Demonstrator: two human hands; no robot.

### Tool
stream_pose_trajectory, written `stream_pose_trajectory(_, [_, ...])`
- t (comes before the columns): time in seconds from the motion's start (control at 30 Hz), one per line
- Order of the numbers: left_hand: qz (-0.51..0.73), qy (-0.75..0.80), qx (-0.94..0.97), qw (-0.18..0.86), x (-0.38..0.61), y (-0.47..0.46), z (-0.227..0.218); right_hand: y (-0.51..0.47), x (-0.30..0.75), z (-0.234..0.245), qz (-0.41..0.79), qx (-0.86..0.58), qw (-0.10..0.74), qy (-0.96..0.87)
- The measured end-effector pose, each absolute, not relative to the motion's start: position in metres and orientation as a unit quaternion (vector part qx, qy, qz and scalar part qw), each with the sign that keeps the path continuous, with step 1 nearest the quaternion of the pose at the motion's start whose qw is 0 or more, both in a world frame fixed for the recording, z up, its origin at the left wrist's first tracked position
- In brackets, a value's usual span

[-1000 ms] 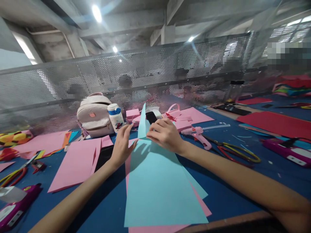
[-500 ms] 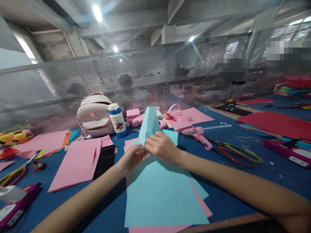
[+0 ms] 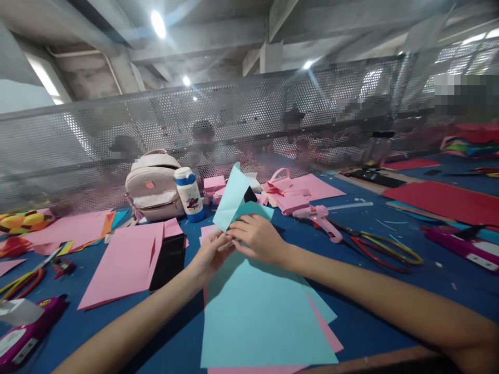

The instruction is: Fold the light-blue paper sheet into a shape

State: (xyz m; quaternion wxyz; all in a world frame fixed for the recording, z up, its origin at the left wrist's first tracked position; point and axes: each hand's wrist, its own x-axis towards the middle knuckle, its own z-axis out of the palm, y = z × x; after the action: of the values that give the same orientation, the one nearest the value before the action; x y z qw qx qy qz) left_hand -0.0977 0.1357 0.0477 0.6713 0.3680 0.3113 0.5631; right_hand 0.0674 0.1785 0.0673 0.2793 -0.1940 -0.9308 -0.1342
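Note:
A folded light-blue paper (image 3: 233,195) stands up between my two hands, its upper part tilted and creased. My left hand (image 3: 213,250) is closed on its lower left edge, the fingertips partly hidden. My right hand (image 3: 260,240) lies over the lower right part with curled fingers, touching the paper close to my left fingertips. Under both hands are flat light-blue sheets (image 3: 265,317), with pink paper (image 3: 326,328) showing at their edges. A small black patch shows behind the folded paper.
Folded pink card (image 3: 120,262) and a black item (image 3: 168,264) lie left. A backpack (image 3: 154,187) and bottle (image 3: 189,195) stand behind. To the right are a pink glue gun (image 3: 322,222), scissors (image 3: 384,249) and a purple device (image 3: 463,246). More scissors (image 3: 29,280) lie far left.
The folded light-blue paper has tilted and opened out to the right, uncovering a black patch behind it. My hands stay in nearly the same place, with the fingers shifted slightly.

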Motion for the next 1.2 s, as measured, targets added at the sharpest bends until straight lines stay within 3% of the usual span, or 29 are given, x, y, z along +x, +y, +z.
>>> stream_pose_trajectory(0.6, [0.605, 0.403, 0.447, 0.522, -0.110, 0.145, 0.037, 0.160, 0.065, 0.083, 0.074, -0.243, 0.241, -0.937])
stream_pose_trajectory(0.77, [0.592, 0.455, 0.453, 0.487, -0.114, 0.148, 0.039, 0.155, 0.067, 0.092, 0.079, -0.265, 0.228, -0.933])
stream_pose_trajectory(0.97, [0.491, 0.512, 0.497, 0.499, -0.129, 0.159, 0.037, 0.156, 0.076, 0.114, 0.043, -0.304, 0.191, -0.932])
stream_pose_trajectory(1.13, [0.350, 0.529, 0.573, 0.519, -0.133, 0.162, 0.038, 0.156, 0.086, 0.116, -0.028, -0.339, 0.074, -0.938])
stream_pose_trajectory(1.2, [0.314, 0.526, 0.607, 0.507, -0.131, 0.160, 0.039, 0.154, 0.086, 0.110, -0.022, -0.326, 0.065, -0.943])
